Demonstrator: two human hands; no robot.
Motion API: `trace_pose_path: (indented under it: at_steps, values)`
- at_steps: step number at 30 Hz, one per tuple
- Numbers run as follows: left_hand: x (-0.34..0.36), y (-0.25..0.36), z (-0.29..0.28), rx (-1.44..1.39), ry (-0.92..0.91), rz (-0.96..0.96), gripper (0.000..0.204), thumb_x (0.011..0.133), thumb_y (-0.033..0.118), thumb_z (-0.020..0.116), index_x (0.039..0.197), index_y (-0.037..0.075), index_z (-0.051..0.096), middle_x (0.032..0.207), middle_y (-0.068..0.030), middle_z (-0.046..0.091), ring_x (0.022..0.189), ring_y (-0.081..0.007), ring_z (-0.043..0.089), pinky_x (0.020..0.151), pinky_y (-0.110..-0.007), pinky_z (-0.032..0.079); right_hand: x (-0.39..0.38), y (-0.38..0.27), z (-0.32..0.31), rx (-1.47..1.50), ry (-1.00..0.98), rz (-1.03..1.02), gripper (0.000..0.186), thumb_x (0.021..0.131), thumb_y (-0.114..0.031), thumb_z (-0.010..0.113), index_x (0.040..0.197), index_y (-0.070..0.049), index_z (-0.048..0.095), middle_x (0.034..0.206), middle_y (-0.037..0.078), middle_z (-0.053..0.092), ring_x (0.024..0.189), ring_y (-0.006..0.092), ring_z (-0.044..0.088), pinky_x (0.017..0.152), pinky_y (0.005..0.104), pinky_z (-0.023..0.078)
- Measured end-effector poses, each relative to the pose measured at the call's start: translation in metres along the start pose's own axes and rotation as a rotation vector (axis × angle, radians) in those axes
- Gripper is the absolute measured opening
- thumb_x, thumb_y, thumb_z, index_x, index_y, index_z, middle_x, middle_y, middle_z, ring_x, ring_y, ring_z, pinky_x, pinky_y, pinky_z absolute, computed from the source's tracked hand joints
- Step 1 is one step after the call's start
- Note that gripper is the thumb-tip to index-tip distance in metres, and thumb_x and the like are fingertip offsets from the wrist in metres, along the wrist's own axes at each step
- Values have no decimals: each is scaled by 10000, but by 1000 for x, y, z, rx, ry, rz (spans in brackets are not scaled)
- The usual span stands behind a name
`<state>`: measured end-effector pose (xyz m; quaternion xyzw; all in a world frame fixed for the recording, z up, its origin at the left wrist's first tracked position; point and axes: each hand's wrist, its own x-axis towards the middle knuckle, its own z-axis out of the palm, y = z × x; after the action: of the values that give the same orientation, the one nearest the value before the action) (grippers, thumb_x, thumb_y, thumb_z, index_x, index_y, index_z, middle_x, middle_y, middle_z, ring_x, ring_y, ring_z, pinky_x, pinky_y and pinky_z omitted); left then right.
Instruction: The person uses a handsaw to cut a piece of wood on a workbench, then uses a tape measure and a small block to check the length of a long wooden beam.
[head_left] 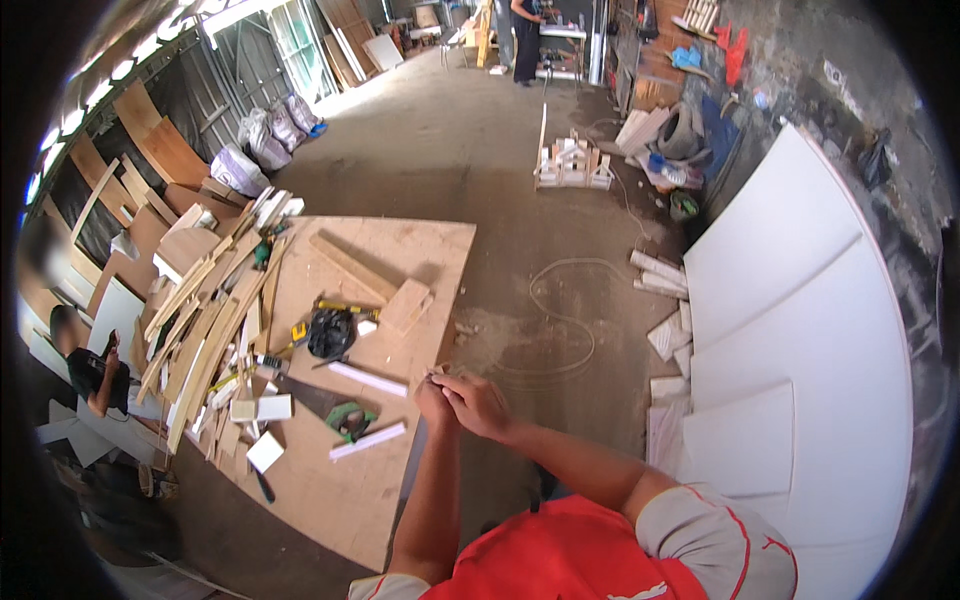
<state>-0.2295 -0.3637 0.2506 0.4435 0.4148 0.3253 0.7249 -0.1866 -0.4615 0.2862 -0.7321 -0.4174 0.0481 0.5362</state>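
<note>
My left hand (433, 402) and my right hand (478, 404) meet just off the right edge of the plywood-topped table (340, 510). Fingers of both are pressed together at the tips; whatever small thing they pinch is too small to make out. On the table beside them lie two pale strips (368, 379), with a handsaw (312, 397) with a green handle between them. Farther back sit a black plastic bag (330, 333), a yellow tape measure (299, 332), a wooden block (406, 306) and a long wooden beam (350, 264).
Scrap wood strips (215, 345) crowd the table's left side, near a seated person (95, 365). Large white panels (800, 320) lean along the right wall. A cable (590, 355) loops over the floor. A wooden frame piece (574, 165) and another person (525, 40) are farther off.
</note>
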Motion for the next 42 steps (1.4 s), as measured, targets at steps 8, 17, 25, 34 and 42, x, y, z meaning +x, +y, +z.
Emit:
trace_pose_path:
  at_steps: [8,17,25,34,42]
  values:
    - [-45,-19,-150,-290,69,-44,301,1028,181,452,1031,-48,648,967,-112,650,852,-219,631,761,-367,528,-86,-82,83,41,-166,14,314,925,-130,623,1222,-130,723,990,204,698,883,412,678,777,484,543]
    - [-76,3,-249,-436,69,9,367,1077,245,411,1135,-35,640,1025,-101,652,906,-209,633,786,-344,513,-130,-136,147,74,-217,-93,290,922,-65,610,1193,-46,711,972,186,697,872,386,684,771,454,547]
    - [-90,27,-271,-109,209,90,398,1071,298,466,1074,-30,691,987,-90,680,869,-200,632,756,-354,513,-141,-167,169,8,-318,-62,280,948,-89,572,1191,-47,706,1053,198,704,952,392,693,819,469,556]
    - [-103,29,-285,-232,238,146,382,1092,253,446,998,-40,673,959,-72,658,821,-160,578,727,-327,479,-148,-176,173,-1,-307,-121,270,948,-88,578,1181,-48,708,1014,179,702,911,381,691,793,474,555]
    - [-116,26,-285,-302,206,87,383,1100,213,433,992,-63,674,863,-62,626,806,-156,581,712,-320,494,-158,-169,177,51,-287,-139,289,956,-93,567,1213,-60,697,1024,181,703,915,388,686,804,472,550]
